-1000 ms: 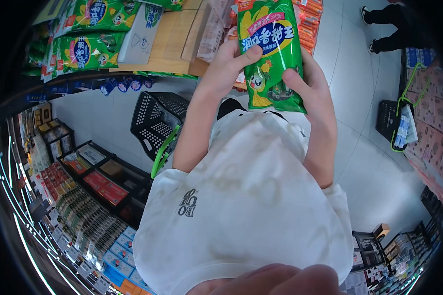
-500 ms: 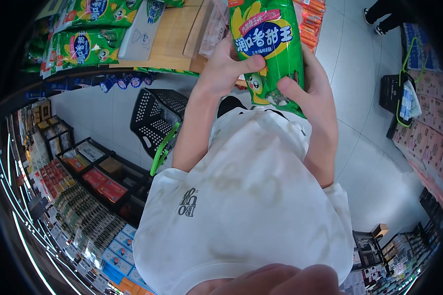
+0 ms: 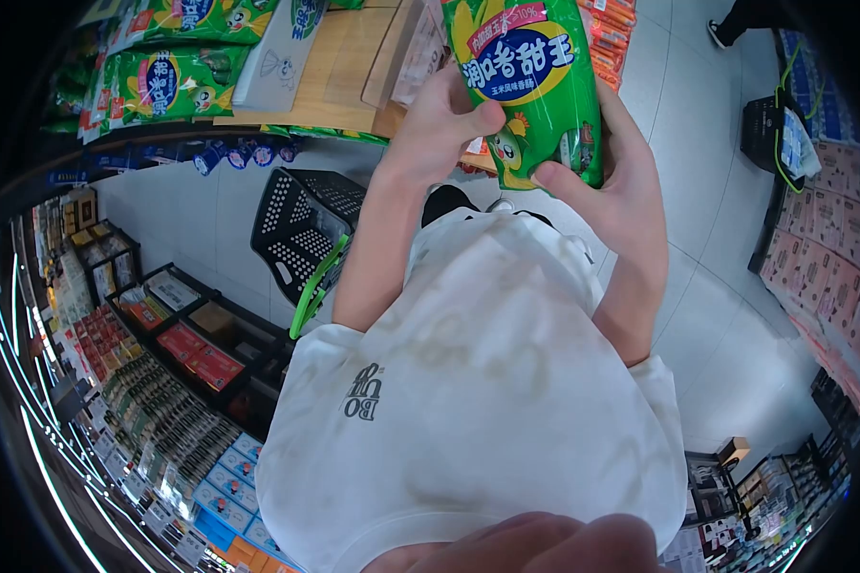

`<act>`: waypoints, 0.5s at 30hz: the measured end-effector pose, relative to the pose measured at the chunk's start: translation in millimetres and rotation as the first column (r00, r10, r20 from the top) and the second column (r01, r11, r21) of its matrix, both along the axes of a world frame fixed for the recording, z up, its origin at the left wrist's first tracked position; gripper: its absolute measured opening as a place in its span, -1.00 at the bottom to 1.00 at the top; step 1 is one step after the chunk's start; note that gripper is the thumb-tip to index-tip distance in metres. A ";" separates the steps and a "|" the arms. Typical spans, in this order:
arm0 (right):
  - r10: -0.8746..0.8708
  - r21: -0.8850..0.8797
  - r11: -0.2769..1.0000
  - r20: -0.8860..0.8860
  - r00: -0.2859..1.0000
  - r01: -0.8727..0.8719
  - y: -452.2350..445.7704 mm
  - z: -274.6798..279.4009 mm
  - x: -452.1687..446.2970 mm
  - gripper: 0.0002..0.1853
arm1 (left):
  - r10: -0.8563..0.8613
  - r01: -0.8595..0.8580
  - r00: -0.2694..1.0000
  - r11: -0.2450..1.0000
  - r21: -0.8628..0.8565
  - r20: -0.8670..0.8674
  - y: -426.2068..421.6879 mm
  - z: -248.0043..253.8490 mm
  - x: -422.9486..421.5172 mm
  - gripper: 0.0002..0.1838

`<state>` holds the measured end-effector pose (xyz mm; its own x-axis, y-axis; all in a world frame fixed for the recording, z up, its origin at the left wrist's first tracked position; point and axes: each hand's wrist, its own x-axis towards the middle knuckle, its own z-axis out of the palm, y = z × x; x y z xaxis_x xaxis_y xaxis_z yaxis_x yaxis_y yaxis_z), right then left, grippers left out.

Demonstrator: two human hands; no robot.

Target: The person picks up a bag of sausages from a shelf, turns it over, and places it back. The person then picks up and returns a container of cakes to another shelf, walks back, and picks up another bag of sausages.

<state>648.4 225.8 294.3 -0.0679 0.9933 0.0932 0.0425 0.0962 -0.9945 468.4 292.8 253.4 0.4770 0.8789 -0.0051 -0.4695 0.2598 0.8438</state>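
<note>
A green bag of corn sausages (image 3: 535, 95), with yellow corn drawings and a blue label, is held up in front of my chest. My left hand (image 3: 441, 129) grips its left side, the thumb lying on the front. At the lower right corner my right hand (image 3: 613, 186) clasps the bag, thumb in front and the other fingers mostly hidden behind. More green bags of the same look (image 3: 167, 84) lie stacked on the wooden display shelf (image 3: 339, 67) at the upper left.
A black shopping basket (image 3: 301, 215) with a green handle stands on the tiled floor left of me. Orange-red packs (image 3: 610, 43) lie beyond the bag. Another basket (image 3: 769, 134) is at the right beside stacked pink cartons (image 3: 817, 258). A person's leg (image 3: 731, 24) shows at the top right.
The bag has shifted slightly right and tilted, and my right hand has moved a little right and down on it. The person at the top right has moved farther out of view.
</note>
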 end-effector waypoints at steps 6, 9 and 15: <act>-0.035 -0.066 0.997 -0.006 0.999 0.034 6.2 17.0 0.3 -0.20 | -0.255 0.246 0.949 0.967 -0.071 -0.185 -5.5 -19.5 -11.3 -0.16; -0.037 -0.061 0.997 -0.025 0.999 0.036 6.0 19.0 -0.4 -0.21 | -0.223 0.210 0.961 0.973 -0.095 -0.160 -9.7 -21.7 -9.9 -0.20; -0.006 -0.068 0.998 -0.086 0.996 0.000 9.7 18.9 3.8 -0.22 | -0.176 0.167 0.977 0.983 -0.076 -0.120 -11.5 -15.1 -8.9 -0.21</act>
<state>652.2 235.5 313.2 -0.0592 0.9978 0.0308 -0.0434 0.0283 -0.9987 459.5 281.3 238.3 0.6126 0.7797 -0.1296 -0.3044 0.3840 0.8717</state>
